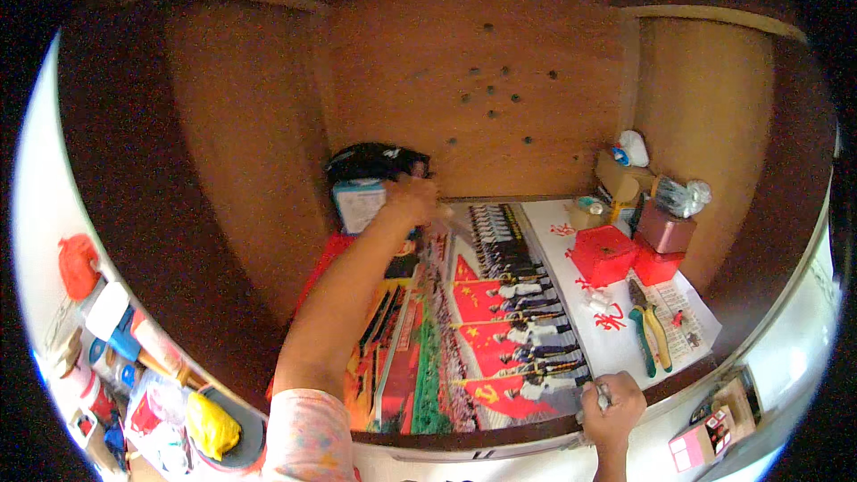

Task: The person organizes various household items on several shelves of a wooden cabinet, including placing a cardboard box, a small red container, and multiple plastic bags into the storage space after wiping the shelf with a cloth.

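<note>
My left hand (410,201) reaches deep into a wooden cabinet. It is blurred, near a black bag (375,159) and a white box with a blue edge (360,204); whether it grips anything is unclear. At the front right edge of the shelf, my right hand (612,408) is closed around a small crumpled grey item (602,398), possibly a cloth. Between the hands lies a printed poster (479,321) showing red flags and rows of people, covering the shelf's surface.
Combination pliers (649,335) with green and yellow handles lie on white paper (602,335) at right. Red boxes (602,256) and a roll of tape (591,212) stand behind them. Below left, a yellow plastic bag (213,425) sits among bags and containers. An open carton (716,428) is below right.
</note>
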The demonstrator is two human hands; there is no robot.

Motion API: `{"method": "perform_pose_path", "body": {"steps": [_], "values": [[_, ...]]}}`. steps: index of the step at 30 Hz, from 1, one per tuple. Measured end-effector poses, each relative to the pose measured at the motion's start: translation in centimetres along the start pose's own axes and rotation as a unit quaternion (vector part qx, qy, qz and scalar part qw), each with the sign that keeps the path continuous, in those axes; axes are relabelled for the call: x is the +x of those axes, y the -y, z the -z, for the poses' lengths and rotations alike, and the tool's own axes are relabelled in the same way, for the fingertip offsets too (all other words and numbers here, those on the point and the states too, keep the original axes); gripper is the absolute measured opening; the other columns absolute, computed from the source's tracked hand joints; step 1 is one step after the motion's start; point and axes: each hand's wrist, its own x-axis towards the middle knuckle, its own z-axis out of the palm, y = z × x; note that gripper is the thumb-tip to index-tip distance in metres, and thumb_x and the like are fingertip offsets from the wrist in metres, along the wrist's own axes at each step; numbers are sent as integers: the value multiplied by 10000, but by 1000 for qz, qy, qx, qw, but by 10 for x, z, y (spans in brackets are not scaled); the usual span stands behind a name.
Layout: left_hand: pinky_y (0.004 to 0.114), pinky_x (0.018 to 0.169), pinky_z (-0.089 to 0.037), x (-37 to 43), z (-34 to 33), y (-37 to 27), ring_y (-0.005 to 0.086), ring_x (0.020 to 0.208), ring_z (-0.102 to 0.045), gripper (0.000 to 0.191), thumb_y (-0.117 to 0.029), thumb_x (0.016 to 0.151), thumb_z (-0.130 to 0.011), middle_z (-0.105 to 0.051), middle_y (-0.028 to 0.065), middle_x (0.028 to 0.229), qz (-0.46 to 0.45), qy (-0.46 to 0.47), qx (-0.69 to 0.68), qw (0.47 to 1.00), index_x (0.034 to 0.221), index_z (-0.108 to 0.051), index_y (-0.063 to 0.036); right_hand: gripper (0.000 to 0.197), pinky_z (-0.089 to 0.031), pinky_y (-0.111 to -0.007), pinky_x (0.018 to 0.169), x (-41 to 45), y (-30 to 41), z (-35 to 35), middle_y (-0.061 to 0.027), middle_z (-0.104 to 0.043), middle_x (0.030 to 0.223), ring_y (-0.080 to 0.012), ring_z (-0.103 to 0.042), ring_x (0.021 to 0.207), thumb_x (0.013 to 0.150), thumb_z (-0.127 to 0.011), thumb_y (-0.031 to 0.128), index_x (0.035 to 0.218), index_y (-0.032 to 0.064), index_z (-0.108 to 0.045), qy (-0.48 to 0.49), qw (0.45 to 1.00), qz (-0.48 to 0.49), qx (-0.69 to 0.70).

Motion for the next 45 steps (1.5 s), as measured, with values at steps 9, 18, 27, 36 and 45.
{"method": "perform_pose_path", "body": {"steps": [9, 18, 27, 36, 45], "values": [[392, 537, -496, -235, 50, -103, 270, 619, -614, 312, -349, 768, -561, -622, 119, 731, -180, -49, -137, 973, 1005, -591, -146, 138, -404, -389, 506, 4, 1, 4, -123, -509, 623, -301, -518, 556, 655, -612, 142, 648, 25, -539, 13, 998, 34, 41], [342, 549, -467, -456, -94, -22, 301, 586, -582, 127, -98, 756, -523, -572, 163, 644, 290, -133, -364, 875, 820, -590, -11, 113, -416, -369, 619, -5, -10, -1, -135, -537, 722, -300, -535, 670, 695, -549, 103, 746, 2, -540, 28, 999, -3, 45], [343, 466, -486, -648, -236, 80, 262, 501, -595, 185, -164, 747, -507, -582, 163, 591, 651, 67, -361, 665, 732, -598, -3, 215, -409, -360, 676, 6, -35, -4, -161, -560, 849, -306, -529, 746, 802, -453, 164, 856, -9, -567, 94, 995, 0, -16], [360, 609, -467, -671, -285, 254, 317, 695, -570, 449, -254, 632, -661, -574, 200, 797, 774, -396, -286, 403, 914, -540, 74, 201, -465, -362, 562, -13, -4, 3, -99, -632, 795, -279, -584, 633, 774, -600, 236, 816, 43, -641, -210, 937, 200, -196], [378, 946, -335, -631, -263, 340, 311, 1182, -356, 951, -307, 519, -807, -358, 202, 1265, 842, -274, -343, 313, 1240, -285, 29, 165, -443, -371, 506, -39, 40, -26, -107, -575, 719, -284, -550, 588, 756, -629, 180, 790, 27, -579, -192, 860, 295, -370]]}}
